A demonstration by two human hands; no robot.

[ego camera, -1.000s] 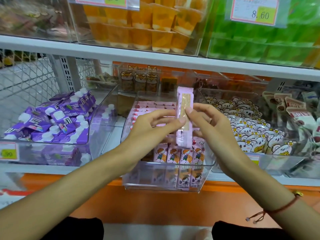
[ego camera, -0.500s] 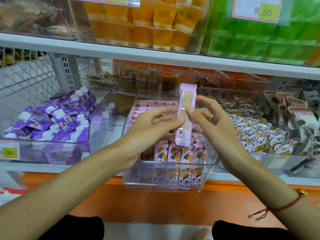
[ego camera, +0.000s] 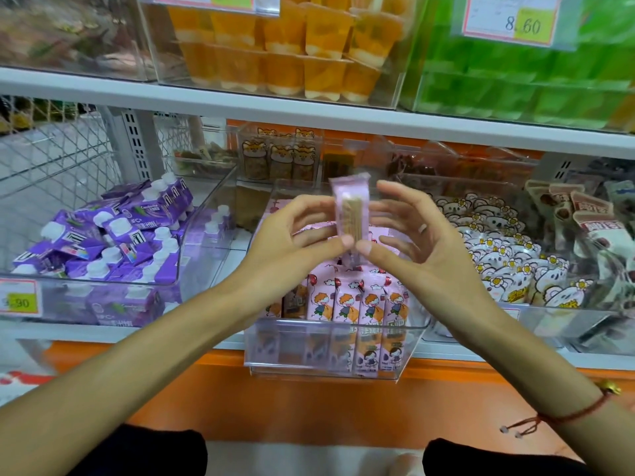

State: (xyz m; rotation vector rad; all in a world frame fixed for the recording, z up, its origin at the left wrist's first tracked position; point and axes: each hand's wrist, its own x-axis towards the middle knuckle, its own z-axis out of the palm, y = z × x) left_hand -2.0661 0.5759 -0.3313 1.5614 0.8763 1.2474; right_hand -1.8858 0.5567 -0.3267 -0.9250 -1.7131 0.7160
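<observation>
While both thumbs pin its lower end, wafer packet point(ego camera: 351, 214) stands upright, long axis vertical, right above clear bin point(ego camera: 309, 348). Left hand point(ego camera: 292, 245) clamps it; right hand point(ego camera: 422, 249) fingers fan loosely behind. Likely path: straight down.

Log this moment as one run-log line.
left grip: pinches pink wafer packet | right grip: pinches it too | packet: upright, above clear bin of matching packets
</observation>
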